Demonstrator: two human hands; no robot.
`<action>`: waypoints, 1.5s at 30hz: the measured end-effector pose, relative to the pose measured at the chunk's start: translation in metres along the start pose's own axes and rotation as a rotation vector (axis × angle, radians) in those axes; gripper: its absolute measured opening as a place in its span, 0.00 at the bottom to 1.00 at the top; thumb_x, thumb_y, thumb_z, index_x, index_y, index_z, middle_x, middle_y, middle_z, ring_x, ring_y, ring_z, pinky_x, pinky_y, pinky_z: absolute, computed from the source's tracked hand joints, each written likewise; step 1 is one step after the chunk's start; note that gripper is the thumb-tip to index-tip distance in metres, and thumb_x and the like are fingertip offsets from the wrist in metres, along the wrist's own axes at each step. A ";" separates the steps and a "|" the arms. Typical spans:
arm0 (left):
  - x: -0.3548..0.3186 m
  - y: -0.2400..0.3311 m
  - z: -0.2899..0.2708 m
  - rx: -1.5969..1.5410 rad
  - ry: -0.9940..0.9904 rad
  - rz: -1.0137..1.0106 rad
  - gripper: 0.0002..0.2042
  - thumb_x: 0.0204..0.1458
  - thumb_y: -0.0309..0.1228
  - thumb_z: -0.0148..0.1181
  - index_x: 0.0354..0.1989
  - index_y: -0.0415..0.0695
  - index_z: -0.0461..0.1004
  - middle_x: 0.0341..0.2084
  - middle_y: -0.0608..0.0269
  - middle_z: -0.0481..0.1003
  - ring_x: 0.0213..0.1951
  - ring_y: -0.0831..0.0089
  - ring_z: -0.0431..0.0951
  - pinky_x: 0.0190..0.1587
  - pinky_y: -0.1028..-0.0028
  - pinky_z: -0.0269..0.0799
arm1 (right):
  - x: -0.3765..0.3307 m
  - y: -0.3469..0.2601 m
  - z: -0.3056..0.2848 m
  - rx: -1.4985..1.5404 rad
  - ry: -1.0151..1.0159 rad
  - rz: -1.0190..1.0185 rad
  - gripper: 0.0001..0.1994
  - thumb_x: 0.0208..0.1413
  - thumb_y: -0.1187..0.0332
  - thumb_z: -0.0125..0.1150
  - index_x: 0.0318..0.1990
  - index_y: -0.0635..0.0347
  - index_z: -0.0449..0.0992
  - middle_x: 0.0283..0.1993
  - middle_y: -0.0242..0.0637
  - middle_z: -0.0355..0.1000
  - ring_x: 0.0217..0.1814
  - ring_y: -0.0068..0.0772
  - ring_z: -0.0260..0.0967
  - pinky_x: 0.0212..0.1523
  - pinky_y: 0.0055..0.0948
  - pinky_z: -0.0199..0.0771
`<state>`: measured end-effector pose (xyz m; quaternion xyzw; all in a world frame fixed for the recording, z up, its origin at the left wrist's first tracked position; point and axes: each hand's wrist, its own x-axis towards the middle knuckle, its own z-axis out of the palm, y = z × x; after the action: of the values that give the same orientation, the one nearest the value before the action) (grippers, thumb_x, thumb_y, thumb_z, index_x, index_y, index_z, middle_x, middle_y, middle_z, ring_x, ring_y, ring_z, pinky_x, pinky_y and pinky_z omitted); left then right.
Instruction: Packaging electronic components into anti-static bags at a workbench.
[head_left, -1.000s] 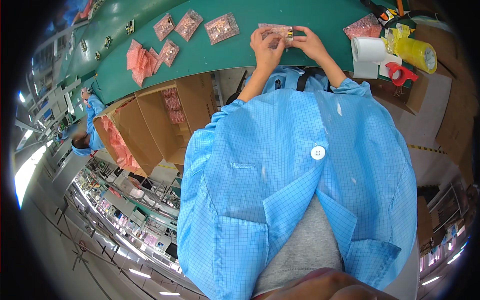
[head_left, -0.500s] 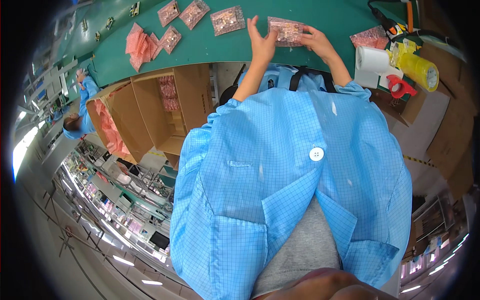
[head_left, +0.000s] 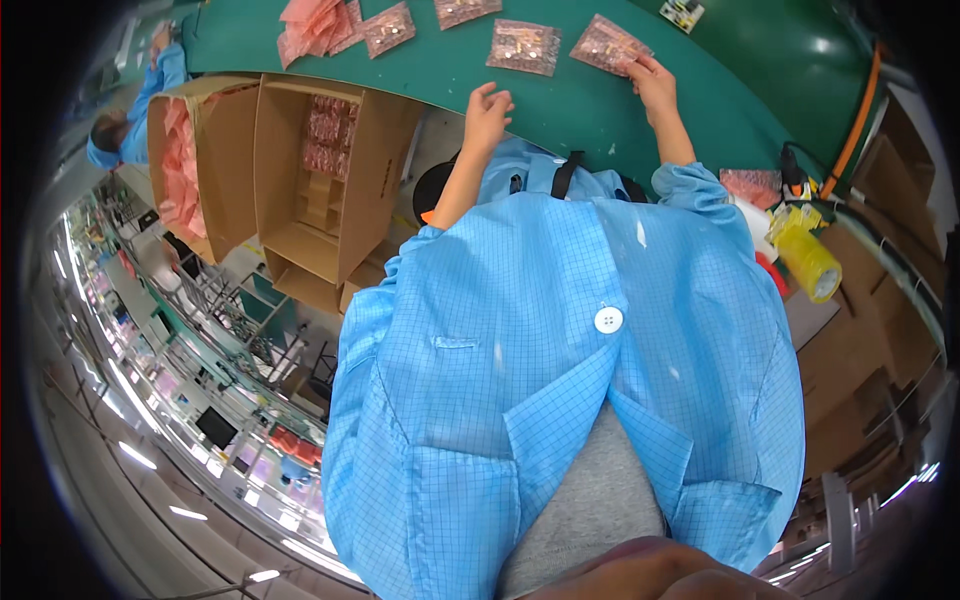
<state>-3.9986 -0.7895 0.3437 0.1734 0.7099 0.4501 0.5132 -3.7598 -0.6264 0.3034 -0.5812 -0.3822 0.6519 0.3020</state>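
My right hand rests on the near edge of a pink bag of small parts lying on the green table. Its fingers press on the bag. My left hand hovers over the green surface with loosely curled fingers and holds nothing. A second pink bag lies just beyond the left hand. Two more bags lie farther left along the table.
An open cardboard box with pink bags inside stands at my left, next to another box. A pile of pink bags lies at the table's far left. Yellow tape rolls sit at my right. A person in blue works at far left.
Both hands held one pink bag together a second ago. The bag now lies on the table under my right hand, and my left hand has let go and drawn away to the left.
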 end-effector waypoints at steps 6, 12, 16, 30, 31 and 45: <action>0.039 0.018 -0.051 -0.038 0.046 -0.014 0.12 0.55 0.33 0.56 0.45 0.41 0.71 0.36 0.66 0.76 0.37 0.78 0.75 0.35 0.78 0.70 | 0.056 -0.033 0.059 -0.065 0.042 -0.012 0.19 0.47 0.70 0.66 0.47 0.65 0.75 0.33 0.29 0.74 0.29 0.17 0.65 0.27 0.17 0.62; 0.122 0.067 -0.114 -0.016 0.134 0.206 0.08 0.56 0.28 0.54 0.42 0.41 0.72 0.36 0.64 0.77 0.36 0.79 0.75 0.34 0.79 0.70 | 0.096 -0.035 0.099 -0.217 -0.037 0.086 0.13 0.46 0.65 0.68 0.40 0.60 0.80 0.25 0.30 0.76 0.23 0.21 0.70 0.26 0.24 0.70; 0.172 0.089 -0.163 -0.002 0.254 0.227 0.09 0.54 0.29 0.55 0.42 0.40 0.72 0.36 0.63 0.77 0.35 0.78 0.75 0.34 0.79 0.69 | 0.090 -0.056 0.106 -0.926 -0.114 0.001 0.12 0.48 0.55 0.65 0.29 0.53 0.82 0.23 0.27 0.77 0.24 0.20 0.73 0.29 0.24 0.72; 0.293 0.164 -0.267 1.038 0.814 0.688 0.17 0.41 0.36 0.62 0.41 0.46 0.74 0.40 0.47 0.70 0.46 0.49 0.67 0.48 0.55 0.65 | 0.159 -0.032 -0.089 -0.752 0.662 0.209 0.48 0.27 0.41 0.75 0.48 0.78 0.68 0.56 0.58 0.64 0.59 0.51 0.62 0.59 0.39 0.62; 0.294 0.162 -0.272 1.058 0.815 0.648 0.15 0.41 0.36 0.62 0.39 0.46 0.75 0.39 0.48 0.71 0.46 0.50 0.68 0.47 0.54 0.65 | 0.163 -0.031 -0.088 -0.754 0.660 0.206 0.48 0.27 0.41 0.75 0.48 0.78 0.68 0.56 0.58 0.64 0.59 0.51 0.62 0.59 0.39 0.62; 0.174 0.230 -0.122 0.321 0.063 0.733 0.05 0.47 0.26 0.58 0.31 0.39 0.75 0.25 0.59 0.76 0.30 0.72 0.77 0.35 0.73 0.72 | 0.100 -0.056 -0.025 -0.367 0.382 0.084 0.19 0.45 0.62 0.70 0.44 0.55 0.74 0.37 0.26 0.73 0.39 0.19 0.68 0.39 0.22 0.67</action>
<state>-4.2282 -0.5998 0.4405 0.4790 0.6778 0.4920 0.2630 -3.7517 -0.5093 0.2975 -0.7541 -0.4053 0.4622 0.2310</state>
